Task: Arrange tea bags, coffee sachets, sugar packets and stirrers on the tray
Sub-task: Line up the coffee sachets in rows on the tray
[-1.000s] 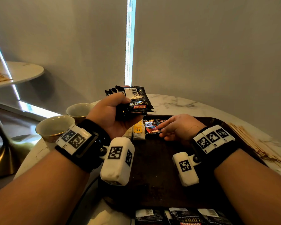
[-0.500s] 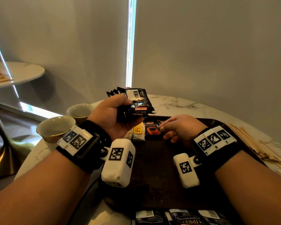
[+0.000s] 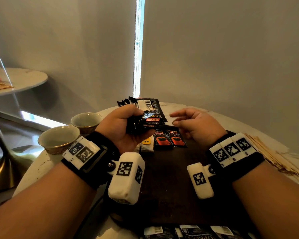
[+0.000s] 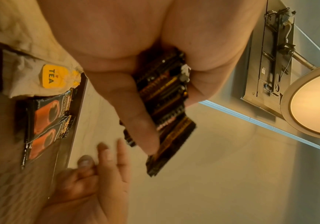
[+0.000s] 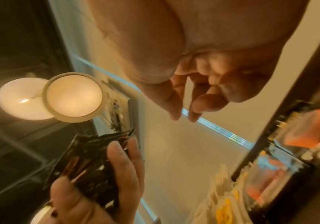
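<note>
My left hand (image 3: 128, 125) grips a fanned stack of black coffee sachets (image 3: 148, 114) above the far left of the dark tray (image 3: 162, 178); the same stack (image 4: 165, 98) shows between thumb and fingers in the left wrist view. Two coffee sachets (image 3: 169, 139) lie side by side on the tray's far edge, with a tea bag (image 3: 147, 145) bearing a yellow tag to their left. My right hand (image 3: 188, 121) hovers just above and right of the laid sachets, fingers loosely spread and holding nothing. Wooden stirrers (image 3: 269, 152) lie on the table right of the tray.
Two empty cups (image 3: 59, 138) stand on the marble table at the left. More black sachets (image 3: 188, 232) lie along the near edge below the tray. A second round table (image 3: 19, 80) stands at the far left. A grey wall rises behind.
My right hand set a second coffee sachet down beside the first, let go and lifted up toward the stack. My left hand kept holding the stack in place.
</note>
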`<state>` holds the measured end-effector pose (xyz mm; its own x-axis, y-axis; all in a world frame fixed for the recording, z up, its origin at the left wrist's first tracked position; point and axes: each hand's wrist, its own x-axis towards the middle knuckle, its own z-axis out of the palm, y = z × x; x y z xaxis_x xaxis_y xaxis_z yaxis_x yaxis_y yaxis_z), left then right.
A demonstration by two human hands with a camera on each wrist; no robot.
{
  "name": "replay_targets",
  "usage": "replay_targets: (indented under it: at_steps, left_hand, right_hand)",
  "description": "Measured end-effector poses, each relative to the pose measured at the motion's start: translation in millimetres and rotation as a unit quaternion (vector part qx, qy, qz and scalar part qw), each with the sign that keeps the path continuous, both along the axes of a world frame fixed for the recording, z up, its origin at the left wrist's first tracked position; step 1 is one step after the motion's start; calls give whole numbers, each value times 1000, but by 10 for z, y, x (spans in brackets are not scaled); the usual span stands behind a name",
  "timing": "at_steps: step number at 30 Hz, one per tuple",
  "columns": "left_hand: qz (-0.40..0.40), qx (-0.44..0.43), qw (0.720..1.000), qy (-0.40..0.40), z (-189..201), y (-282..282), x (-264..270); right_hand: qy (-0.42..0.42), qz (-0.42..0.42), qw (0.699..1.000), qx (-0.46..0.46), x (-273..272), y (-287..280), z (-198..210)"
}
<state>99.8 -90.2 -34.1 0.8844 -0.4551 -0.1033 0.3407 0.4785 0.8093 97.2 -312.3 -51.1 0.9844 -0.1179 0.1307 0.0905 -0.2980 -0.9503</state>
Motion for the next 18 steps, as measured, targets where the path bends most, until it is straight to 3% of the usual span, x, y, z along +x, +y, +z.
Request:
replay_targets:
  at_steps: [4, 7, 11, 18]
  left_hand:
    - [-26, 7, 1000, 2, 0, -13, -17]
    - [-38, 13, 999, -6, -4, -25, -34]
    - [-46, 22, 999, -10, 4, -29, -54]
    - [-55, 30, 998, -9, 19, -31, -65]
  right_hand:
    - [-112, 76, 991, -9, -142, 96, 141]
    - [-135, 126, 983, -15, -197, 164, 182]
    - [-182, 121, 973, -72, -167, 237, 145]
    - [-190, 111, 972, -77, -142, 218, 125]
